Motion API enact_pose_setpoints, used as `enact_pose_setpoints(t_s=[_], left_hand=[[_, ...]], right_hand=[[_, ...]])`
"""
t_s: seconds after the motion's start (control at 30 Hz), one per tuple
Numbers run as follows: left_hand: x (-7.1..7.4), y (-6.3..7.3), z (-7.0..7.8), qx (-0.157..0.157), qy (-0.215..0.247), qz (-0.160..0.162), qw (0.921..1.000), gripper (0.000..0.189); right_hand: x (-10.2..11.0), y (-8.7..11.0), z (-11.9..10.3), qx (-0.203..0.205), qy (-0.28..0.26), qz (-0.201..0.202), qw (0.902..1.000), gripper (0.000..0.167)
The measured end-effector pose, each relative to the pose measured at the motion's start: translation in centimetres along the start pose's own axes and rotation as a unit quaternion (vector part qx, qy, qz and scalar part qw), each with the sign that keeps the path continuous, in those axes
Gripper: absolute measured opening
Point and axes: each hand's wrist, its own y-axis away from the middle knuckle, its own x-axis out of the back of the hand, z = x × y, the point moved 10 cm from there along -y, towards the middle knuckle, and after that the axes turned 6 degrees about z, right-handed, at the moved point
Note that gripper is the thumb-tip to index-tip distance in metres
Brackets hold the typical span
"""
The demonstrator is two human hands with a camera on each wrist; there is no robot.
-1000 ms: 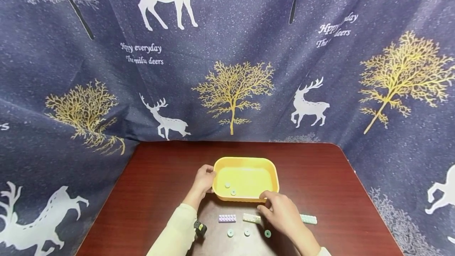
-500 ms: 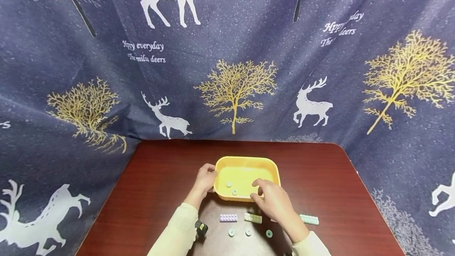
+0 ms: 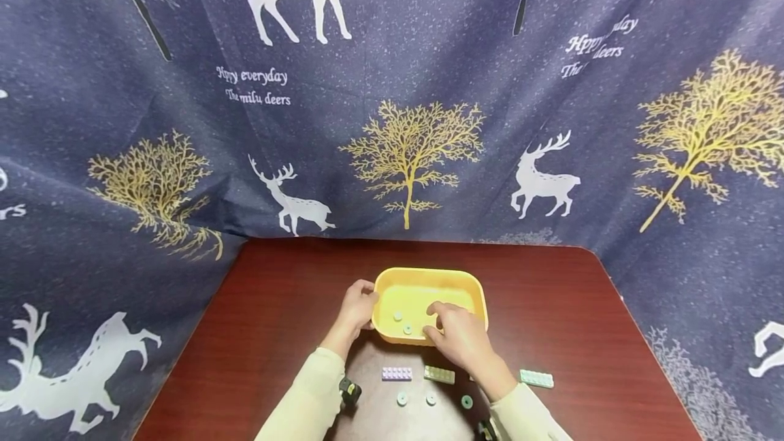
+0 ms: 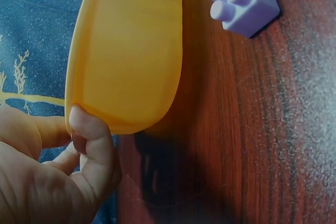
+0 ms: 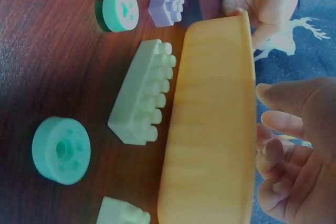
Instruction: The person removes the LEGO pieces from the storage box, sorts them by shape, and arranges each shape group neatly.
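Note:
A yellow plastic bin (image 3: 429, 278) stands on the table, two small toy wheels (image 3: 407, 329) lying inside near its front left. My left hand (image 3: 357, 306) grips the bin's left end; in the left wrist view the thumb and fingers pinch the bin's rim (image 4: 126, 61). Over the bin's front edge reaches my right hand (image 3: 459, 334), its fingers loosely bent above the inside, right of the wheels. From the right wrist view, the right hand's fingers (image 5: 283, 98) are spread behind the bin wall (image 5: 207, 129), with nothing seen between them.
In front of the bin lie a purple toy brick (image 3: 397, 373), a pale green brick (image 3: 439, 375) and a mint brick (image 3: 536, 378). Nearer still are three green wheels (image 3: 431, 399). Another brick (image 5: 121, 212) shows partly in the right wrist view. A patterned cloth (image 3: 306, 121) hangs behind the table.
My right hand has left the bin's front right rim and moved left and inward over the bin. The left hand keeps its grip. The head view has shifted slightly.

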Motion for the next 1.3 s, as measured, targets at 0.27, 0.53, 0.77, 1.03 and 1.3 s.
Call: enact_pose_setpoints(t_s=[0.27,0.53,0.77,1.03,1.3], left_hand=[[-0.1,0.2,0.2,-0.004,-0.008,-0.003,1.0000,0.029],[0.0,0.2,0.3,-0.005,-0.003,-0.002,1.0000,0.029],[-0.1,0.0,0.1,-0.003,0.002,-0.006,1.0000,0.029],[-0.2,-0.2,-0.1,-0.002,0.004,-0.005,1.0000,0.029],[-0.2,-0.1,0.0,-0.007,0.001,-0.008,0.9999,0.029]], right_hand=[[-1.5,-0.9,0.1,-0.007,0.005,-0.020,0.9998,0.028],[-2.6,-1.7,-0.6,-0.007,-0.001,-0.036,0.9993,0.028],[-3.3,-2.0,-0.7,-0.002,-0.010,-0.044,0.9990,0.028],[-4.7,-2.4,-0.9,0.001,-0.025,-0.084,0.9962,0.030],[-5.3,-3.0,-1.5,0.006,-0.027,-0.108,0.9937,0.032]])
